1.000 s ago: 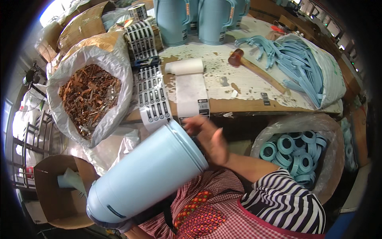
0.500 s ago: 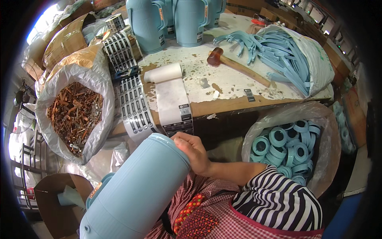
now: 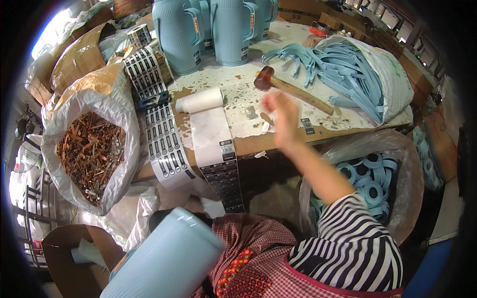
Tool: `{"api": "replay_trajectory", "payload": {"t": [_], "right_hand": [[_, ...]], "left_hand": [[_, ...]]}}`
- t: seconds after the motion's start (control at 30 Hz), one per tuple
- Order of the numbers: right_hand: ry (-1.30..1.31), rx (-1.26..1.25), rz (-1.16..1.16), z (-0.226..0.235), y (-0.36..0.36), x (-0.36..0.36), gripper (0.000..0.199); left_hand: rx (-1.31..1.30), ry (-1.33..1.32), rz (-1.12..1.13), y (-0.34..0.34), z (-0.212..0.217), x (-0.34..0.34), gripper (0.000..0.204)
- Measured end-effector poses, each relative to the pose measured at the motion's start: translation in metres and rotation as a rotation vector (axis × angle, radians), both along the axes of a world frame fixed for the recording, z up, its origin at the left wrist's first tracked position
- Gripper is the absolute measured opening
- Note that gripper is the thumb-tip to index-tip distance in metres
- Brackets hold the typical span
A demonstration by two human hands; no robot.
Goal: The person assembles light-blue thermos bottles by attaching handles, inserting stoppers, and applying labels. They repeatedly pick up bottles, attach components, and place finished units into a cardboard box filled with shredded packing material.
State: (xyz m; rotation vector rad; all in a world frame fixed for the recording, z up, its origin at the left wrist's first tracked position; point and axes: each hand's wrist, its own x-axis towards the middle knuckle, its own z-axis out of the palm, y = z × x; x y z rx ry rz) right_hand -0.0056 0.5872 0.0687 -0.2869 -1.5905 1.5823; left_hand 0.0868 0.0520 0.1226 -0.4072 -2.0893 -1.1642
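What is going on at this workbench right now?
A person in a striped sleeve reaches their right hand out over the worn table, towards a wooden mallet; the hand is blurred and empty. A pale blue jug body lies across their lap; the left hand is hidden. Label rolls hang over the table's edge.

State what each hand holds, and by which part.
The right hand is empty, raised over the table near the mallet. The left hand is hidden; the blue jug body rests on the lap.
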Motion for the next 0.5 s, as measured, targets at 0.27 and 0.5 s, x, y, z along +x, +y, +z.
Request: {"api": "replay_trajectory", "payload": {"t": [0.27, 0.5], "right_hand": [[-1.092, 0.382, -0.697, -0.004, 0.303, -0.011, 0.016], [-0.97, -0.423, -0.261, 0.001, 0.333, 0.004, 0.012]], "left_hand": [[-0.016, 0.103, -0.089, -0.008, 0.033, 0.009, 0.027], [-0.247, -0.15, -0.385, 0.0, 0.012, 0.02, 0.041]]}}
